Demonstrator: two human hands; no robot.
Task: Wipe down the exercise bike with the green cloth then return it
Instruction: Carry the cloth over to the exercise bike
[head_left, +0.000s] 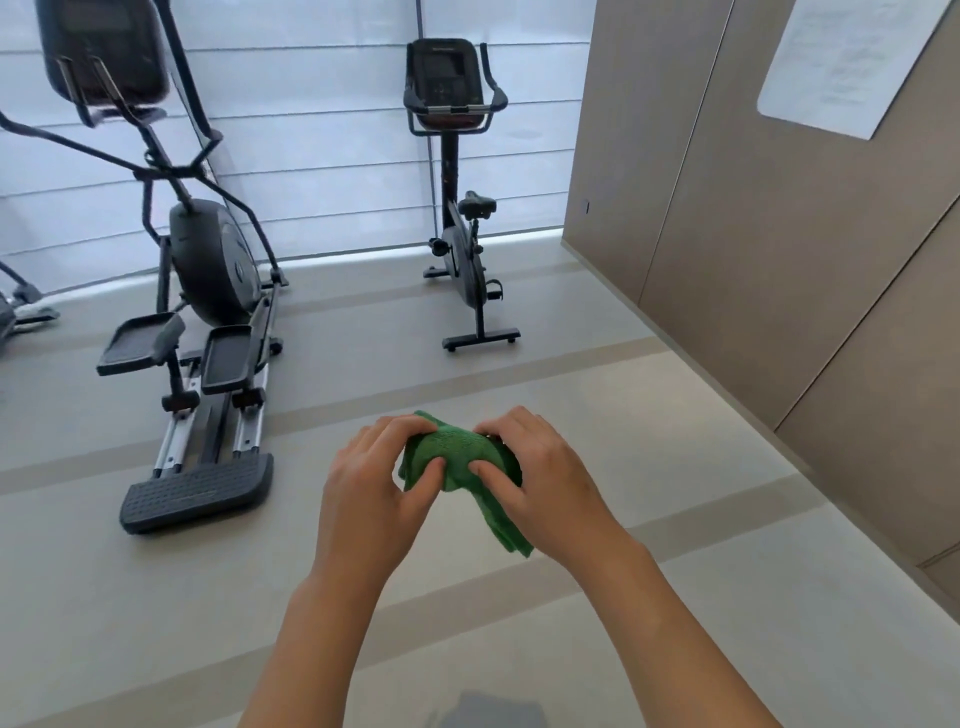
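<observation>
Gym floor (675, 415) | left hand (374, 483) and right hand (540, 473) both pinch bunched green cloth (457, 457) between them, likely folding a wiping pad | exercise bike (462, 208) well beyond grip, untouched

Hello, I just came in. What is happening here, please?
A person stands in a small gym and holds a bunched green cloth with both hands, the left hand and the right hand, in front of the body. The exercise bike stands ahead by the window, apart from the hands, so wiping is not yet under way. An elliptical trainer stands to its left.
</observation>
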